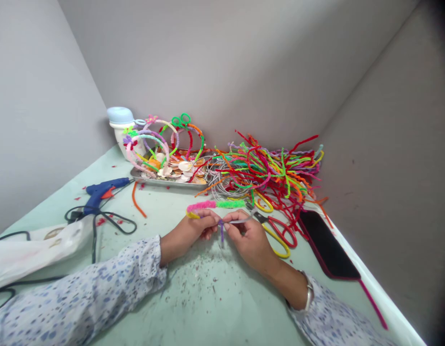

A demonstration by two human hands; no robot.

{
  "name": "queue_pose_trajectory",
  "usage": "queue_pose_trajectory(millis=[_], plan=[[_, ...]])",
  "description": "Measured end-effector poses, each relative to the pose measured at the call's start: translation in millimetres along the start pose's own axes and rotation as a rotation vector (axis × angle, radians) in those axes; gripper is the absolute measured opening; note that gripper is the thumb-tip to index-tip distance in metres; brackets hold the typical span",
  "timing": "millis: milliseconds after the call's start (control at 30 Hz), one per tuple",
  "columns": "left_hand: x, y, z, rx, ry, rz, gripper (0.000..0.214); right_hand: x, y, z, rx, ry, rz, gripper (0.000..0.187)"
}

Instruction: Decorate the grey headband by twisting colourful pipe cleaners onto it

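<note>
Pale green tabletop (193, 307), speckled with fluff crumbs, boxed in by bare grey walls (244, 72). Low over its middle, both pinching: left hand (191, 231) on the headband (215, 205) wrapped pink and green, right hand (248, 240) on its bare grey end beside a purple pipe cleaner (221, 234). Just beyond, scissors (278, 230); by the right wall, a dark phone (326, 242); in the corner, heaped pipe cleaners (280, 166) and a tray (161, 181) of shells; at left, a blue glue gun (100, 192).
</note>
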State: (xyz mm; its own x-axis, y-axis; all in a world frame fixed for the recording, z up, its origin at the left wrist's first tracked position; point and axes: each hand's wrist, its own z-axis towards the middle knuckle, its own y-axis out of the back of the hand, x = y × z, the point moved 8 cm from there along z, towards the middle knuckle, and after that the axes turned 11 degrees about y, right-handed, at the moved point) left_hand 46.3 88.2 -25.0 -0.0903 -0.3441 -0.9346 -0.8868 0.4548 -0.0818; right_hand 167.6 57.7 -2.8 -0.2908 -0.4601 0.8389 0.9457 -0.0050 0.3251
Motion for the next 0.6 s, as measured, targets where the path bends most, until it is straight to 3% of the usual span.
queue_pose_trajectory(millis=[400,600], plan=[[0.8,-0.7,1.0,-0.006,0.030,0.000,0.015,-17.7,4.0,-3.2,-0.065,-0.139,0.039,0.018],[1.7,-2.3,0.5,0.033,0.043,-0.041,0.012,-11.3,0.3,-0.8,-0.019,-0.047,0.044,0.011]])
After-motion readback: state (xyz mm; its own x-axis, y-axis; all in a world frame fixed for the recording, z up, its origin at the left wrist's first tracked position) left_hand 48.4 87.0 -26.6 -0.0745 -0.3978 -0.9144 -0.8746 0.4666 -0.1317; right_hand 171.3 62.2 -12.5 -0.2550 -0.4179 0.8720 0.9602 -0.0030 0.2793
